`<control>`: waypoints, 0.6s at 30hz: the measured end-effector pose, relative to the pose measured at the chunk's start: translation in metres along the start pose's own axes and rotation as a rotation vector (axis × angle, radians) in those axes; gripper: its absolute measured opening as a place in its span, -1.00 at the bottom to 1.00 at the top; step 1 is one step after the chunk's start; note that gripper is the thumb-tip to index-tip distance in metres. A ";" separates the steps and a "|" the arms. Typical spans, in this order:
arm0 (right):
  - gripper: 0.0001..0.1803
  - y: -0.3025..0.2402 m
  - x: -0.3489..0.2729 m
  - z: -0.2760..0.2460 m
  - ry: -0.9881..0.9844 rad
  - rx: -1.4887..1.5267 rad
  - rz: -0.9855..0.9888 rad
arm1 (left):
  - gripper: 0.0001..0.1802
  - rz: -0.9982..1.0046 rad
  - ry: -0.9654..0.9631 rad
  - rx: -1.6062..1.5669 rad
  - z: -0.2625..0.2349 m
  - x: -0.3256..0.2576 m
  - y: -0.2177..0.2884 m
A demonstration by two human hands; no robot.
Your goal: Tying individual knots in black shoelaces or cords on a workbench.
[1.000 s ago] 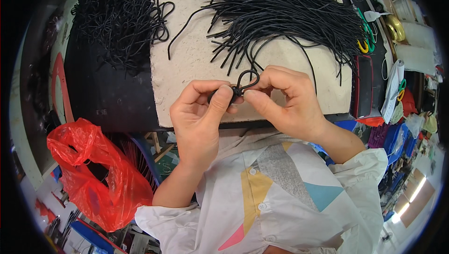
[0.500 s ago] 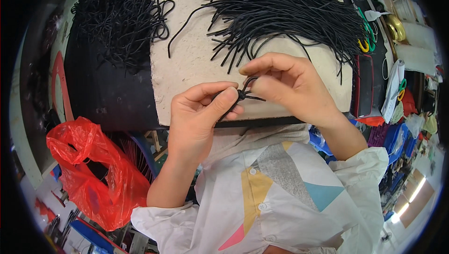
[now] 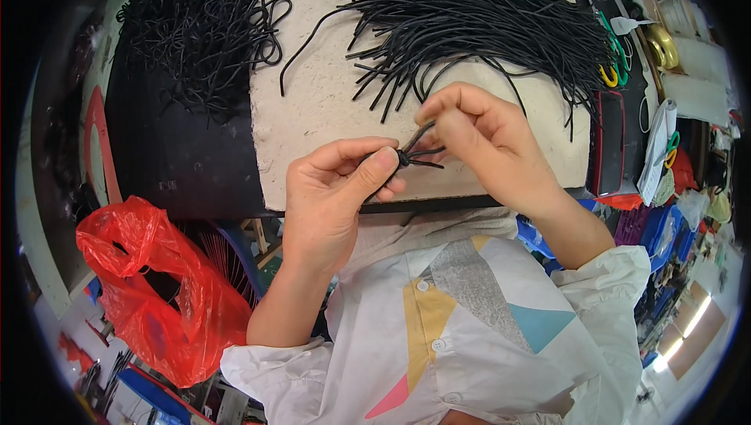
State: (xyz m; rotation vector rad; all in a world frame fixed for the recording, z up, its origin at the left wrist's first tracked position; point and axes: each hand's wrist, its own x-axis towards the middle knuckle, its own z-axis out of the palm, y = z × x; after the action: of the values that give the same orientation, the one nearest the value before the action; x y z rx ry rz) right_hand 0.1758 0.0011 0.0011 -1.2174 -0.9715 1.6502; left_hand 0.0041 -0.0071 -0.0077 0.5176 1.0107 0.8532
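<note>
Knotted black cord (image 3: 403, 158), now straighter

Head-worn wide fisheye view, looking down, near the dark worktop (image 3: 184, 155)

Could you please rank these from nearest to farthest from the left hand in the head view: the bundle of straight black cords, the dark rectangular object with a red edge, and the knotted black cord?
1. knotted black cord: pinched in the left hand.
2. bundle of straight black cords: ahead and right, on the flat cream board.
3. dark rectangular object: far right, beside the board.
</note>
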 end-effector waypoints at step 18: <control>-0.85 0.004 -0.009 -0.001 -0.008 -0.507 -0.287 | -0.87 0.358 0.066 0.083 0.010 -0.002 -0.014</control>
State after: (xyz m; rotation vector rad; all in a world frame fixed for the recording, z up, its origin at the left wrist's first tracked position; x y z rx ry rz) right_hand 0.1777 -0.0082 -0.0002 -1.3149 -1.5533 1.2204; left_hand 0.0182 -0.0167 -0.0121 0.7592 1.0329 1.1551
